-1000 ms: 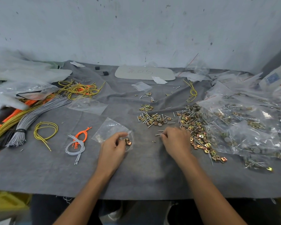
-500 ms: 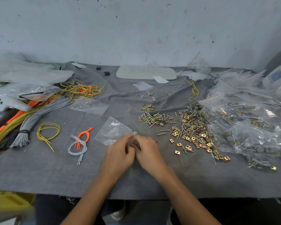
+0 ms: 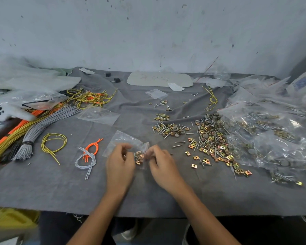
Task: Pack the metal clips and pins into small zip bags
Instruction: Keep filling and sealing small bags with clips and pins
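I have left hand [image 3: 120, 163] and right hand [image 3: 160, 162] pinching the mouth of a clear bag [image 3: 125, 139] on the cloth [image 3: 166, 195], fingertips blurred. A few brass clips [image 3: 139, 157] sit inside; I judge it part-filled and unsealed. To the right is the big loose pile [image 3: 210, 138], with filled bags [image 3: 272, 138] beyond it: much remains.

Soft, even, cool light over the grey surface [image 3: 60, 191], barely a shadow anywhere. Left hand [image 3: 119, 163] and right hand [image 3: 160, 162] smear with motion blur, the zip bag [image 3: 124, 139] between them too, fingertips probably worst. Glare sparks off the plastic bags [image 3: 272, 138] at right. Wide-angle bend curves the far edge; corners soften.
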The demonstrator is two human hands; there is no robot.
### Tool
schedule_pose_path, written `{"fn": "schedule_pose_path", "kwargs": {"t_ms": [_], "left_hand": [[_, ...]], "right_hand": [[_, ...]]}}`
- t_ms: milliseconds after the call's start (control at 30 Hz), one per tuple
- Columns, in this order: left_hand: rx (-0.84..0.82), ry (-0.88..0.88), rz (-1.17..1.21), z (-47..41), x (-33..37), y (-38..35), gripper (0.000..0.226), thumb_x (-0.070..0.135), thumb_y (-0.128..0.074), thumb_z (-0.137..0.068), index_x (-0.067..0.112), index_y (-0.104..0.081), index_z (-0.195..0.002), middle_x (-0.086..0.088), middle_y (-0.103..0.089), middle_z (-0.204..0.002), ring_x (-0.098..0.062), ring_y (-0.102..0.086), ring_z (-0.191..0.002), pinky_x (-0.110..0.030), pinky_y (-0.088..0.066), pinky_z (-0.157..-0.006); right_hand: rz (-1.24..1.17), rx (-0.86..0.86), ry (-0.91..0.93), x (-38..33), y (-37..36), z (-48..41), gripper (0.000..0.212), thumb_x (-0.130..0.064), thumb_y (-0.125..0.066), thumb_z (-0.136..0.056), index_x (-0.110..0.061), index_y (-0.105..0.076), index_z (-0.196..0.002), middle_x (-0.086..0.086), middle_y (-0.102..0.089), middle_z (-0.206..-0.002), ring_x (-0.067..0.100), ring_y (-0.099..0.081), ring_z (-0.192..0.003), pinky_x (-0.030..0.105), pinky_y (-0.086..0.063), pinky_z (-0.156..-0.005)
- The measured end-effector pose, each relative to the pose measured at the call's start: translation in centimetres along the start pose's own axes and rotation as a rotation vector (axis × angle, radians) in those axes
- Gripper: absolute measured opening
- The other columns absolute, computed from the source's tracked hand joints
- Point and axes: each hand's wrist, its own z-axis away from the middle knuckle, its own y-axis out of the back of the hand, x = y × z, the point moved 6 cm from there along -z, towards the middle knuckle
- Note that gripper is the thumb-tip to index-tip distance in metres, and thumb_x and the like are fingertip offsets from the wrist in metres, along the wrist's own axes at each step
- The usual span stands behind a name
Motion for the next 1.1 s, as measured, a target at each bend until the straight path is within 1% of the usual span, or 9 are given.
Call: {"fn": "schedule_pose_path", "kwargs": {"t_ms": [100,267,367,500,667,800,933,1000,1100], "left_hand": [[-0.139,-0.074,-0.077,0.1,0.2,-1.2,0.031,0.025,-0.052,-0.075,0.020,-0.066,-0.103,0.005,-0.066,-0.079,-0.017,-0.064,-0.076,-0.044,-0.055,-0.076],[-0.178,-0.195,-0.203,0.6,0.7,-2.0,0.040,0.047,-0.052,-0.076,0.031,-0.062,-0.111,0.012,-0.060,-0.077,-0.005,-0.059,-0.074,-0.036,-0.052,-0.072],[-0.228,-0.208,-0.290,0.5,0.5,-2.6,0.042,0.052,-0.061,-0.079,0.036,-0.056,-0.117,0.013,-0.058,-0.073,-0.007,-0.057,-0.073,-0.034,-0.047,-0.070],[-0.270,-0.140,-0.326,0.4,0.1,-2.9,0.054,0.064,-0.047,-0.072,0.038,-0.055,-0.119,0.012,-0.058,-0.071,-0.007,-0.058,-0.074,-0.036,-0.049,-0.069],[-0.273,-0.120,-0.303,0.3,0.1,-2.8,0.051,0.062,-0.045,-0.071,0.041,-0.054,-0.116,0.028,-0.058,-0.087,0.002,-0.057,-0.077,-0.024,-0.041,-0.061],[-0.276,-0.120,-0.321,0.2,0.0,-2.7,0.039,0.049,-0.056,-0.079,0.040,-0.054,-0.117,0.027,-0.058,-0.089,0.005,-0.056,-0.081,-0.019,-0.037,-0.060],[-0.273,-0.113,-0.335,0.3,-0.2,-2.6,0.033,0.040,-0.062,-0.085,0.041,-0.054,-0.117,0.027,-0.058,-0.088,0.005,-0.056,-0.081,-0.019,-0.037,-0.059],[-0.272,-0.106,-0.326,0.2,-0.2,-2.7,0.032,0.038,-0.063,-0.085,0.041,-0.054,-0.116,0.026,-0.058,-0.087,0.003,-0.057,-0.079,-0.024,-0.039,-0.060],[-0.270,-0.099,-0.314,0.2,-0.3,-2.7,0.032,0.035,-0.064,-0.086,0.039,-0.056,-0.116,0.024,-0.058,-0.085,0.000,-0.057,-0.076,-0.030,-0.041,-0.062]], "right_hand": [[0.013,-0.052,0.061,-0.5,-0.2,0.0,0.024,0.001,-0.051,-0.086,-0.016,-0.059,-0.101,-0.014,-0.064,-0.097,0.022,-0.057,-0.097,0.043,-0.045,-0.089],[-0.148,0.090,-0.061,0.8,1.5,-0.4,0.026,-0.002,-0.053,-0.084,-0.026,-0.060,-0.092,-0.008,-0.070,-0.092,0.012,-0.064,-0.091,0.035,-0.051,-0.085],[0.014,0.160,-0.062,2.9,4.5,-2.3,0.019,-0.004,-0.058,-0.088,-0.017,-0.067,-0.099,-0.003,-0.071,-0.096,0.016,-0.064,-0.092,0.036,-0.052,-0.084],[0.283,0.181,-0.160,7.2,9.3,-6.3,0.021,-0.008,-0.057,-0.093,-0.014,-0.072,-0.106,0.008,-0.072,-0.108,0.029,-0.062,-0.105,0.039,-0.049,-0.093],[0.674,-0.050,-0.197,10.0,9.9,-9.9,0.026,-0.028,-0.053,-0.099,-0.022,-0.067,-0.120,0.010,-0.061,-0.126,0.032,-0.050,-0.120,0.037,-0.035,-0.104],[0.703,-0.052,-0.200,10.2,10.1,-10.7,0.016,-0.030,-0.056,-0.099,-0.021,-0.064,-0.109,0.007,-0.062,-0.118,0.031,-0.053,-0.114,0.040,-0.041,-0.097],[0.457,0.060,-0.217,10.1,11.2,-11.0,0.005,-0.022,-0.056,-0.097,-0.019,-0.053,-0.095,0.001,-0.064,-0.087,0.024,-0.062,-0.084,0.032,-0.041,-0.063],[0.421,0.001,-0.139,9.3,10.6,-11.5,0.009,-0.019,-0.052,-0.099,-0.024,-0.054,-0.107,0.000,-0.062,-0.096,0.020,-0.059,-0.086,0.031,-0.042,-0.070],[0.563,-0.180,-0.093,8.6,8.9,-12.7,0.028,-0.022,-0.048,-0.103,-0.025,-0.062,-0.128,0.007,-0.055,-0.120,0.026,-0.053,-0.110,0.037,-0.043,-0.093]]}}
